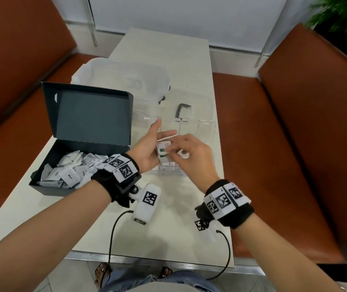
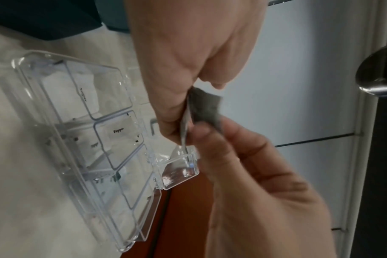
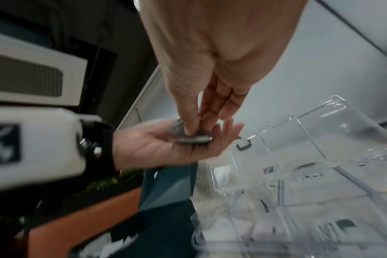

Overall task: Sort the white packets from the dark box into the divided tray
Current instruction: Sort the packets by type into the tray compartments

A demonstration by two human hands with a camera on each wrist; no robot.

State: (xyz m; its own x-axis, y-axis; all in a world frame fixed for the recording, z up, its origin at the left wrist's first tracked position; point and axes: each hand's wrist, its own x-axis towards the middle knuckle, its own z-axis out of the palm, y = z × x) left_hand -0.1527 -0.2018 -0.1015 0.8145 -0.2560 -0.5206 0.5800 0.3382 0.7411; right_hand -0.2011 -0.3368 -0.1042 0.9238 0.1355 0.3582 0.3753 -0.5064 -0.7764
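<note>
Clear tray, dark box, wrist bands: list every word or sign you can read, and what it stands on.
"Pepper": on a white paper packet in one compartment of the clear plastic divided tray.
Too blurred: print on the packet beside it, the packets in the dark cardboard box, and the green-marked packet on the left hand, pinched by the right hand.
Wrist bands: black-and-white square markers, no readable words.

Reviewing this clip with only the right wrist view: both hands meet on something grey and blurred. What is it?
Observer: Head view shows white packets, one green-marked, on the palm of the left hand; the right hand pinches them.
Operator: Anything in the tray?
Observer: Left wrist view shows packets printed Pepper in one compartment of the clear tray.
Operator: Box emptied?
Observer: No; head view shows a heap of packets in the open dark box.
</note>
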